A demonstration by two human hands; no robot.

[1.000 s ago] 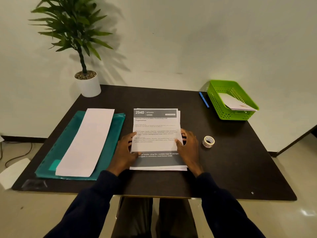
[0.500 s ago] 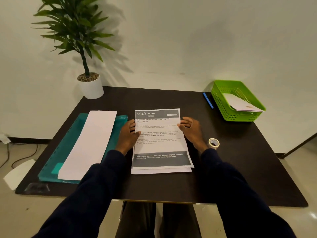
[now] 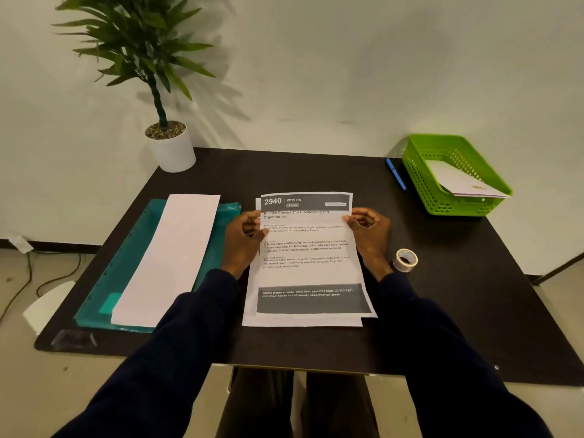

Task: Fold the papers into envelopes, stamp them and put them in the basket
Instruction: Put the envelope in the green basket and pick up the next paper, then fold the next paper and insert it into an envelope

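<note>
A printed sheet headed "2940 KITCHEN" lies on top of a small stack of papers in the middle of the dark table. My left hand pinches its left edge near the top, thumb on the paper. My right hand pinches the right edge at the same height. The top sheet sits slightly askew on the sheet below. At the back right stands a green basket with a folded white envelope lying in it.
A roll of clear tape lies right of my right wrist. A blue pen lies beside the basket. A long white folded paper rests on a teal folder at the left. A potted plant stands at the back left.
Both hands have slid from the lower sides of the stack up to the top sheet's upper edges and taken hold of it. The sheet has shifted slightly askew.
</note>
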